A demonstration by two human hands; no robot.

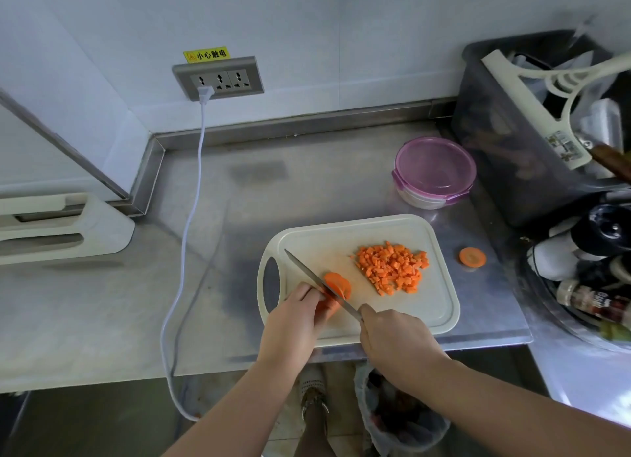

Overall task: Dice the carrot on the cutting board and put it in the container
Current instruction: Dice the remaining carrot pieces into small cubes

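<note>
The knife (307,271) handle is hidden inside the right hand (396,337). The left hand (293,316) covers part of the carrot piece (338,280). At the right edge, the dark bin (505,156) and spice jar (587,299) are cut off, and the jar's label is too blurred to read.

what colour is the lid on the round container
Translucent purple lid, seen in the head view.

White panelled wall (307,29) behind, a steel counter (102,303) spreading wide; a grey socket strip (218,78) feeds one white cable (203,121) over the counter's edge.
</note>
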